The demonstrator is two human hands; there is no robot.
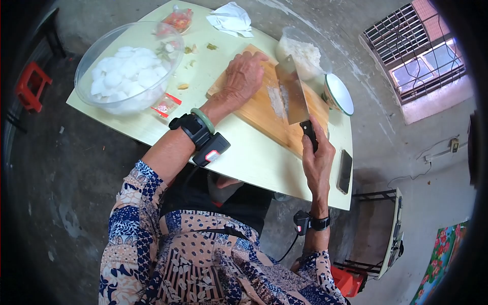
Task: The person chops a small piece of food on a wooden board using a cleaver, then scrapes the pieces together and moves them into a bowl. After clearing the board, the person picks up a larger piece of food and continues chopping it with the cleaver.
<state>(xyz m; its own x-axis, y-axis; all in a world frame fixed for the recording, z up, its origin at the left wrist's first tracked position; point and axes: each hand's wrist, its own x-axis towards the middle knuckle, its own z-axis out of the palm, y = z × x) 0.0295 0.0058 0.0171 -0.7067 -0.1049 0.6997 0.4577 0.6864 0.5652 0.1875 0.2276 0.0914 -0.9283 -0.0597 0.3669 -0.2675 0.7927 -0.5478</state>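
Note:
My right hand (319, 152) grips the black handle of a cleaver (296, 94). Its broad metal blade stands over a wooden cutting board (256, 109), beside a small strip of whitish shredded food (277, 100). On the left part of the board rests my left hand (245, 75), fingers curled in and apart from the blade; whatever lies under them is hidden. Just past the board's far right corner, a clear bowl (328, 65) holds white shreds (303, 54). A white bowl with a green rim (339, 94) tilts beside the board's right edge.
A large clear bowl of white slices (127, 76) stands at the table's left. Nearby lie a red packet (166, 105), a small yellowish piece (183, 86), a bag with red contents (179, 19) and crumpled white plastic (230, 19). A phone (344, 172) lies at the right edge.

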